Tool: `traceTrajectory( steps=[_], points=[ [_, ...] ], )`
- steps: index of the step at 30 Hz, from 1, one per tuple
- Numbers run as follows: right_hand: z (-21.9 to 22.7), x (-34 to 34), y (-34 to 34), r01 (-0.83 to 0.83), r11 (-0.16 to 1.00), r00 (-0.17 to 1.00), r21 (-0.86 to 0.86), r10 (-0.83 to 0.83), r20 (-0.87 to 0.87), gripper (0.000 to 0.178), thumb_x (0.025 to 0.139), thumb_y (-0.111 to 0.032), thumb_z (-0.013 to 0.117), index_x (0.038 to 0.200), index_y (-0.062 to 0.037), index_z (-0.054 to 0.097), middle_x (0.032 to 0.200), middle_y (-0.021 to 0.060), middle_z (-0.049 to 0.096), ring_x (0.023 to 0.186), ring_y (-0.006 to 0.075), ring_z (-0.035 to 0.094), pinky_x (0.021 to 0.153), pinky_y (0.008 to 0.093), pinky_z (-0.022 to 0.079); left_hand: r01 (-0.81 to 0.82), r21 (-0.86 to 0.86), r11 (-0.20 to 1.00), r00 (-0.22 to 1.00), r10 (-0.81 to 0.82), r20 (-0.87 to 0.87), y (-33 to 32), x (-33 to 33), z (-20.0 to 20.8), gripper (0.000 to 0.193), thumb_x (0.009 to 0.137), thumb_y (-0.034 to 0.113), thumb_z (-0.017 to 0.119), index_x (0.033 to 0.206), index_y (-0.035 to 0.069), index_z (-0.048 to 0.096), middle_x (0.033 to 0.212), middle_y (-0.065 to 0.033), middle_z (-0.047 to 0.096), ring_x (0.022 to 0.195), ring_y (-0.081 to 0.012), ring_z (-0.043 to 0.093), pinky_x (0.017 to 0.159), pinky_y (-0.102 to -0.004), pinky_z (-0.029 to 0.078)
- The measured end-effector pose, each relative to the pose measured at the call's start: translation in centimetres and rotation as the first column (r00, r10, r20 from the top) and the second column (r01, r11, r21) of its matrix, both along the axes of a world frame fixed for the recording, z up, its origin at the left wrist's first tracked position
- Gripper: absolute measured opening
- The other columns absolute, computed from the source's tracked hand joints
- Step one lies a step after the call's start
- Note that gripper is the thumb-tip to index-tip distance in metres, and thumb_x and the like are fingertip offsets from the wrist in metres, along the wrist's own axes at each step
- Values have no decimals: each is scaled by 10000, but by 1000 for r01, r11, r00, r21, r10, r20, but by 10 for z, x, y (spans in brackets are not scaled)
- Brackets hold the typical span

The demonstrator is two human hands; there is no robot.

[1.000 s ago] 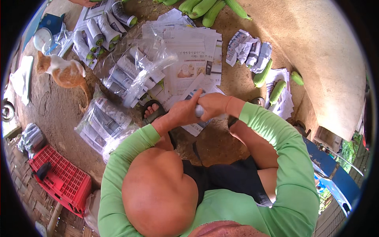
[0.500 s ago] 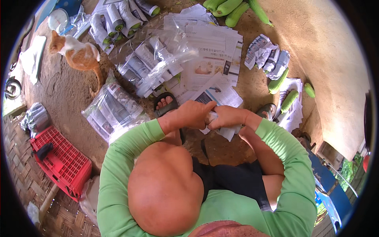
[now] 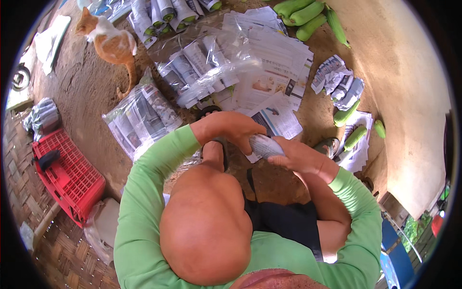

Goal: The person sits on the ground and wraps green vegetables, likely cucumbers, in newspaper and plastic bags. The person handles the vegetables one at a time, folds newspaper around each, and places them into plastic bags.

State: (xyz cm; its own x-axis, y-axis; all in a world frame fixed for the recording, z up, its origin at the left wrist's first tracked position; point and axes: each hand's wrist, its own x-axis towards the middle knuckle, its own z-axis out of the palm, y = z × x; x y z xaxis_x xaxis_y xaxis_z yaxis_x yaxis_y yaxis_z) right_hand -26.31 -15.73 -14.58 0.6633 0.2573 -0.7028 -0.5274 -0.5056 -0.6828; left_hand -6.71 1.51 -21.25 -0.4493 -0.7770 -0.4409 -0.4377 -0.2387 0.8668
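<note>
Between my two hands, above the ground in front of my knees, is a newspaper-wrapped roll (image 3: 265, 146); what lies inside the paper is hidden. My left hand (image 3: 238, 129) closes round its left end. At the other end, my right hand (image 3: 301, 156) grips it with the fingers wrapped over. Just beyond the roll lies a loose printed sheet (image 3: 279, 118), overlapping a spread pile of newspaper (image 3: 269, 62). To the right, a green gourd (image 3: 355, 138) rests on more paper, close to several wrapped gourds (image 3: 339, 79). More bare green gourds (image 3: 308, 13) are heaped at the far right.
Clear plastic bags (image 3: 139, 118) of wrapped rolls lie left of centre, with another filled bag (image 3: 192, 67) farther off. An orange-and-white cat (image 3: 113, 43) sits at the far left. A red plastic crate (image 3: 72, 173) stands on the left, and a pale wall (image 3: 409, 96) rises on the right.
My hands have moved slightly apart and the right one lower, so the wrapped roll now shows between them. The view has shifted, moving the far things up and mostly rightward.
</note>
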Motion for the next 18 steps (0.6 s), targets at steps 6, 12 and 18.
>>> traceTrajectory(
  steps=[6,12,18],
  points=[
    [-6,4,-3,-146,950,914,-274,236,331,558,928,-405,746,1287,-3,601,1114,238,689,1092,417,657,924,469,526,-176,157,972,973,196,-124,15,3,3,608,794,367,812,1292,51,663,1135,-214,729,1076,-370,691,906,-436,530],
    [-45,13,-36,365,930,929,39,-361,-80,645,901,-358,785,1381,32,602,1223,161,709,1119,202,656,992,351,511,-333,-850,408,160,913,376,38,58,-12,772,806,380,859,1433,34,570,1313,-212,669,1196,-401,644,984,-455,515],
    [-57,68,-9,347,938,933,-13,-343,107,624,887,-299,764,1374,52,594,1240,195,703,1128,251,670,995,361,511,-787,-539,302,70,910,408,37,69,-79,693,819,241,812,1448,81,567,1242,-189,712,1143,-392,674,952,-459,527]
  ],
)
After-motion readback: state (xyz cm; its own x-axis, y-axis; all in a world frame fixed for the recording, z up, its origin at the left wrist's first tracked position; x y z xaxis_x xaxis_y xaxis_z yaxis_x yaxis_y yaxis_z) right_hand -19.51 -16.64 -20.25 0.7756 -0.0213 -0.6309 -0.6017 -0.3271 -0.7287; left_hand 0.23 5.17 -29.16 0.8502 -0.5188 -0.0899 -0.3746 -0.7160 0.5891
